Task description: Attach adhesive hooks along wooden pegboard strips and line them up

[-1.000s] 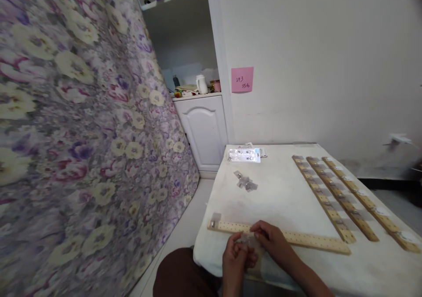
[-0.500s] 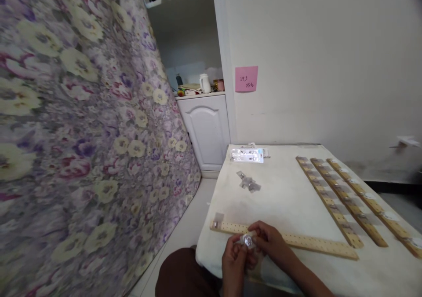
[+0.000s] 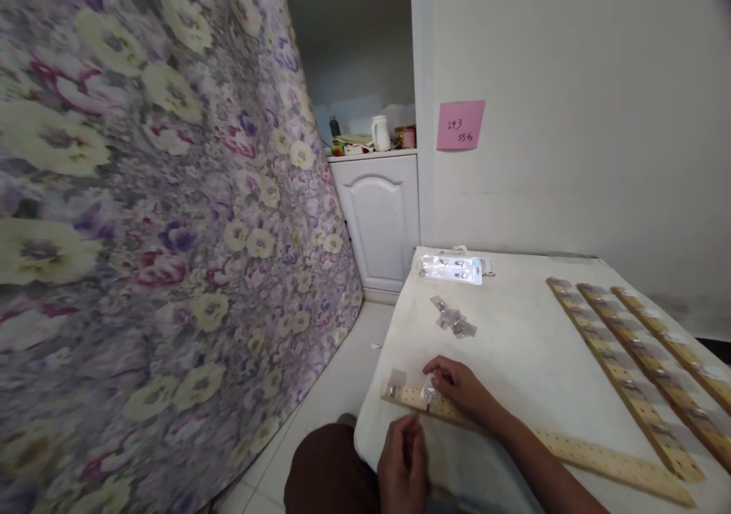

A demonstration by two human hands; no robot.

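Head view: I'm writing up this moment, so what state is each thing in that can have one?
Right hand: fingers closed on a clear packet
Left hand: curled, nothing visible in it
Front board: lying flat, partly hidden
Loose packets: clustered together
Three boards: lying side by side
Cupboard door: shut
Jug: upright
Curtain: hanging
Pink note: written on
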